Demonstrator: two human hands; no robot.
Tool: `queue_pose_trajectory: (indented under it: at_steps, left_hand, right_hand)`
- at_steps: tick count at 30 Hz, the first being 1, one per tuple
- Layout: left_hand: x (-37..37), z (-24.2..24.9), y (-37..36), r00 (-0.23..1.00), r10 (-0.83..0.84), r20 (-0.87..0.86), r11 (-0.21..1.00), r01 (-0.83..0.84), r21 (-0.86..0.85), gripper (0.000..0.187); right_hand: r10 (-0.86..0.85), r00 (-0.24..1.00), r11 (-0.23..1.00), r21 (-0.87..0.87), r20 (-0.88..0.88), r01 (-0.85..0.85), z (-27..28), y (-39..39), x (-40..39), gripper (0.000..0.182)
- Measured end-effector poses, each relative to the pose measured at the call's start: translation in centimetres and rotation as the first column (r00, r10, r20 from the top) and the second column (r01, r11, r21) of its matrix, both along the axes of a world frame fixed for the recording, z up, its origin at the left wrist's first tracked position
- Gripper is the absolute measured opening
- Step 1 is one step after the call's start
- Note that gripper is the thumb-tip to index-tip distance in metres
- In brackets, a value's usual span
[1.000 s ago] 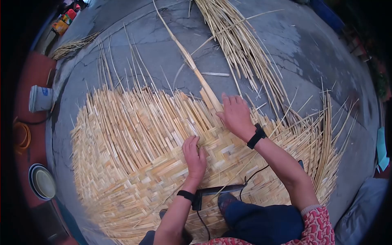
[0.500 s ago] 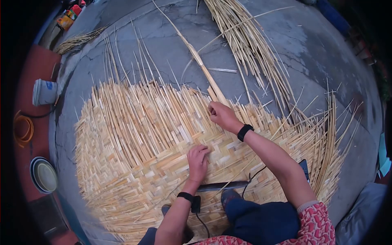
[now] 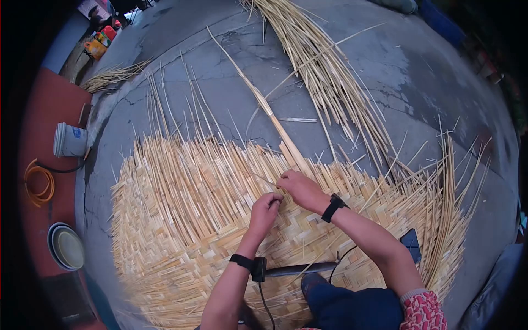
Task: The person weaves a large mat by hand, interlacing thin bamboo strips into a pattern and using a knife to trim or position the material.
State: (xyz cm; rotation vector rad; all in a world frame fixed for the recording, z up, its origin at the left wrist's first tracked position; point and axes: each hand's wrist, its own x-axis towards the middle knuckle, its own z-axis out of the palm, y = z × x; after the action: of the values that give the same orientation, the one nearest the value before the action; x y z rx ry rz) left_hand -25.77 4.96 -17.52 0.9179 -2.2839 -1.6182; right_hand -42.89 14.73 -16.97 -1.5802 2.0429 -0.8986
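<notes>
A woven mat of pale split reed strips (image 3: pixel 297 231) spreads over the ground below me, with many loose strip ends along its far edge. Over its middle, my right hand (image 3: pixel 305 192) is closed, and a thin strip (image 3: pixel 261 177) seems to stick out leftward from its fingertips. Just left of it and lower, my left hand (image 3: pixel 265 213) is curled with thumb and fingers together; whatever it pinches is too small to make out. A long, wide split reed (image 3: pixel 269 110) lies beyond the right hand, its near end on the mat's edge.
A dark flat-bladed tool (image 3: pixel 297 269) lies on the mat near my foot, and a phone (image 3: pixel 411 245) lies to the right. A bundle of reeds (image 3: pixel 313 60) rests on the concrete ahead. At left are a bucket (image 3: pixel 70 141), an orange hose (image 3: pixel 39 184) and basins (image 3: pixel 67 248).
My left hand has risen off the flat weave toward the right hand, its fingers now curled. The right hand's fingers now point left, close to the left hand. The view has shifted slightly.
</notes>
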Motion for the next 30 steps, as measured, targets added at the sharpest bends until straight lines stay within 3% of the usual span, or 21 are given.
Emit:
queue_pose_trajectory:
  at_steps: [2,4,5,7,9,12,14,16,17,19,20,21,23,25,26,27,29,30]
  left_hand:
    - [-2.0,1.1,-0.9,0.998,-0.062,0.002,0.995,0.062,-0.082,0.015]
    - [-3.6,2.7,-1.6,0.998,-0.066,0.02,0.99,0.068,-0.121,0.016]
    - [-4.0,3.5,-1.8,0.995,-0.084,0.048,0.988,0.089,-0.122,0.016]
    - [-5.1,4.1,-2.6,0.995,-0.1,-0.008,0.99,0.099,-0.097,0.017]
    - [-6.1,4.6,-3.5,0.997,-0.076,-0.026,0.992,0.079,0.1,0.018]
    - [-8.7,4.8,-4.6,0.997,-0.077,-0.021,0.976,0.08,0.202,0.018]
    - [-10.8,4.7,-5.2,1.0,0.027,-0.004,0.892,-0.022,0.452,0.024]
    - [-12.9,4.0,-5.3,0.997,0.057,0.046,0.875,-0.073,0.479,0.029]
    - [-13.9,3.2,-5.5,0.991,0.092,0.101,0.858,-0.13,0.497,0.035]
    - [-15.7,1.3,-6.2,0.99,0.075,0.123,0.85,-0.128,0.512,0.044]
    - [-16.7,1.0,-6.3,0.969,0.223,0.109,0.813,-0.247,0.527,0.045]
    - [-17.6,0.7,-6.4,0.925,0.367,0.1,0.758,-0.36,0.544,0.046]
    - [-18.2,0.5,-7.4,0.9,0.431,0.068,0.703,-0.381,0.6,0.044]
    - [-17.5,0.8,-9.0,0.923,0.363,-0.128,0.685,-0.171,0.709,0.037]
    - [-17.0,2.1,-9.3,0.923,0.339,-0.182,0.623,-0.075,0.779,0.052]
    - [-16.7,3.4,-9.0,0.924,0.337,-0.18,0.622,-0.075,0.779,0.052]
    - [-16.0,4.6,-8.6,0.988,0.123,-0.097,0.927,-0.079,0.366,0.034]
    - [-15.9,3.7,-8.6,0.991,0.012,-0.133,0.996,0.0,0.089,0.035]
  right_hand:
    - [-0.08,0.997,0.997,-0.015,0.006,0.081,0.4,-0.3,0.6,0.013]
    - [-0.103,0.995,0.98,0.172,0.018,0.099,0.7,-1.0,0.0,0.018]
    - [-0.098,0.995,0.984,0.154,0.024,0.093,0.6,-1.4,-0.3,0.018]
    - [-0.235,0.944,0.97,0.118,0.233,0.212,-0.2,-1.0,-0.5,0.021]
    - [-0.23,0.938,0.973,0.085,0.259,0.215,-0.8,-0.5,-0.7,0.023]
    - [-0.223,0.947,0.975,0.049,0.231,0.218,-0.5,0.8,-0.2,0.023]
    - [-0.306,0.934,0.948,-0.031,0.182,0.317,-0.7,1.2,-0.1,0.022]
    - [-0.305,0.947,0.945,-0.094,0.098,0.314,0.8,3.0,0.3,0.023]
    - [-0.3,0.954,0.941,-0.161,0.018,0.298,1.9,4.0,0.9,0.025]
    - [-0.097,0.993,0.986,0.139,0.06,0.088,2.9,7.0,3.3,0.026]
    - [0.021,0.979,0.984,0.167,0.201,-0.055,1.9,8.9,5.5,0.025]
    - [0.131,0.931,0.964,0.175,0.342,-0.2,0.9,11.1,7.7,0.024]
    - [0.261,0.942,0.964,-0.002,0.212,-0.266,1.4,15.1,10.5,0.017]
    - [0.276,0.954,0.958,0.052,0.122,-0.283,0.7,17.4,12.3,0.017]
    - [0.292,0.956,0.951,0.1,0.025,-0.293,0.6,17.9,12.8,0.016]
    - [0.29,0.957,0.951,0.101,0.027,-0.291,0.4,18.1,13.2,0.016]
    - [0.335,0.942,0.926,0.188,-0.008,-0.328,0.5,18.2,13.8,0.016]
    - [0.335,0.942,0.926,0.188,-0.007,-0.327,0.4,18.1,14.0,0.016]
